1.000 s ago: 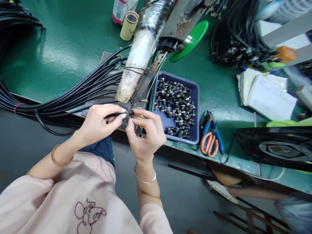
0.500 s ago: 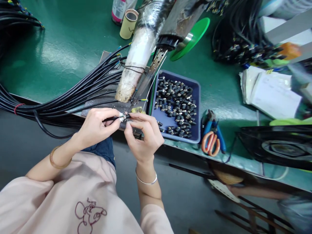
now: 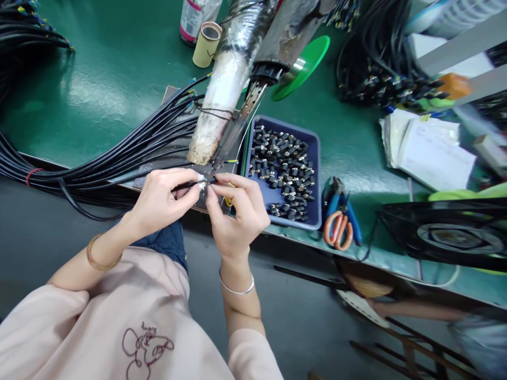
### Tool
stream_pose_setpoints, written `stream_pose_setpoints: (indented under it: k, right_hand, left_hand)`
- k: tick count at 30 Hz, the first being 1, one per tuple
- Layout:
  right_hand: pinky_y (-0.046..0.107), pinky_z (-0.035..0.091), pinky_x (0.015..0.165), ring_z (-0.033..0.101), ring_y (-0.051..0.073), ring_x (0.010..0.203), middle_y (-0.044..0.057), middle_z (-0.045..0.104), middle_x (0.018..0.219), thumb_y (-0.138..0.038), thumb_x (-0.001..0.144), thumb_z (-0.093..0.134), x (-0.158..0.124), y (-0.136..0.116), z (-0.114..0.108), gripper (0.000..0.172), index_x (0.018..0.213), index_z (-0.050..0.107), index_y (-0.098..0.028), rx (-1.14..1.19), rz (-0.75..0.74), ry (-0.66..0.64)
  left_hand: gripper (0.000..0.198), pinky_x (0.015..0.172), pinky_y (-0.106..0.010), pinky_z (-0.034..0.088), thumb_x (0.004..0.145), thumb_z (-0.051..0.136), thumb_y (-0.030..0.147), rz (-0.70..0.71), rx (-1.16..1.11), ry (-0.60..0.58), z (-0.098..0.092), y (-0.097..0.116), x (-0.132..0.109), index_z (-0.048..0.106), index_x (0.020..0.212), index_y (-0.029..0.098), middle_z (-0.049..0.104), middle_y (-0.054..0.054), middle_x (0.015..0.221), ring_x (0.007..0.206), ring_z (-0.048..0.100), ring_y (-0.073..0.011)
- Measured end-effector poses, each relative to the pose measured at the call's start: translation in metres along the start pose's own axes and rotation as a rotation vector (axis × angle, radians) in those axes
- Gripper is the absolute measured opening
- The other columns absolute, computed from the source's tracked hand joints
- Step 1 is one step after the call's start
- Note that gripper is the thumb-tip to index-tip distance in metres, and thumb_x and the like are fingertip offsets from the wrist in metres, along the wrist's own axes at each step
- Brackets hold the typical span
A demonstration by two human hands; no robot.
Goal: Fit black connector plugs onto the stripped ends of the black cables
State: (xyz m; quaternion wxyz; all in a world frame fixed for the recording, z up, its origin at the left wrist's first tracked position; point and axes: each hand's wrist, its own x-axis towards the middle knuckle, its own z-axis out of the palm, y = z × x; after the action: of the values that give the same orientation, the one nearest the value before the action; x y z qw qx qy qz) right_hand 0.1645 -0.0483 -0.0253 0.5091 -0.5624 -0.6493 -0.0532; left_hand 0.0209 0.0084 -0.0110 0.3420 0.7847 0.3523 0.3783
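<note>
No txt legible: shirt script & pink/wht bottle label too sm./blurry.

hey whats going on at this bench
A person is working two-handed at a green bench. The left hand pinches a black cable near its end; the right hand pinches a small dark part, details hidden by the fingers. They meet at the tip of a downward-pointing soldering iron. More cables lie to the left, and a blue tray of small black connectors sits to the right.
</note>
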Motion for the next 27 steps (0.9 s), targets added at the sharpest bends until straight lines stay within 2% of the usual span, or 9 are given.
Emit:
stream_pose_setpoints:
  k: [9, 13, 18, 23, 25, 27]
  right_hand:
    - [0.028, 0.064, 0.079, 0.071, 0.015, 0.091, 0.005, 0.071, 0.102, -0.008, 0.083, 0.066, -0.008, 0.002, -0.001, 0.016, 0.084, 0.061, -0.023, 0.015, -0.043, -0.051]
    - [0.029, 0.064, 0.080, 0.071, 0.016, 0.091, 0.005, 0.072, 0.101, -0.007, 0.083, 0.066, -0.008, 0.002, -0.001, 0.017, 0.085, 0.062, -0.023, 0.030, -0.038, -0.034]
    - [0.029, 0.063, 0.078, 0.072, 0.016, 0.089, 0.005, 0.073, 0.097, -0.007, 0.083, 0.066, -0.008, 0.001, -0.003, 0.016, 0.086, 0.062, -0.022, 0.041, -0.031, -0.043]
    - [0.029, 0.061, 0.076, 0.074, 0.015, 0.084, 0.002, 0.076, 0.088, -0.006, 0.083, 0.067, -0.008, 0.002, -0.009, 0.016, 0.087, 0.064, -0.022, 0.086, -0.007, -0.022]
    - [0.030, 0.061, 0.075, 0.074, 0.016, 0.084, 0.002, 0.076, 0.087, -0.007, 0.084, 0.066, -0.009, 0.002, -0.011, 0.016, 0.088, 0.065, -0.022, 0.121, 0.039, 0.033]
    - [0.030, 0.062, 0.067, 0.075, 0.016, 0.077, 0.000, 0.076, 0.084, -0.010, 0.085, 0.065, -0.012, 0.003, -0.014, 0.013, 0.089, 0.065, -0.023, 0.153, 0.099, 0.113]
  left_hand:
    - [0.015, 0.056, -0.020, 0.040, 0.085, 0.058, 0.014, -0.048, -0.021, -0.034, -0.001, -0.004, -0.004, 0.068, 0.075, 0.013, 0.068, -0.003, 0.071, 0.060, 0.056, -0.0100]
    - [0.012, 0.058, -0.021, 0.040, 0.084, 0.059, 0.015, -0.053, -0.033, -0.031, 0.000, -0.004, -0.005, 0.068, 0.076, 0.014, 0.068, -0.002, 0.072, 0.063, 0.057, -0.0110]
    - [0.014, 0.055, -0.020, 0.035, 0.085, 0.057, 0.017, -0.119, -0.076, -0.068, -0.001, 0.000, -0.005, 0.065, 0.074, 0.014, 0.059, 0.000, 0.065, 0.058, 0.047, -0.0088]
    - [0.016, 0.051, -0.020, 0.026, 0.081, 0.055, 0.016, -0.217, -0.155, -0.232, -0.002, 0.008, -0.017, 0.060, 0.067, 0.014, 0.038, 0.006, 0.056, 0.054, 0.031, -0.0065]
    - [0.015, 0.051, -0.020, 0.026, 0.080, 0.056, 0.015, -0.229, -0.145, -0.349, 0.001, 0.008, -0.030, 0.060, 0.066, 0.014, 0.036, 0.007, 0.053, 0.052, 0.030, -0.0064]
    - [0.014, 0.051, -0.020, 0.028, 0.081, 0.057, 0.016, -0.228, -0.080, -0.499, 0.007, 0.004, -0.047, 0.066, 0.070, 0.015, 0.042, 0.007, 0.052, 0.049, 0.033, -0.0068]
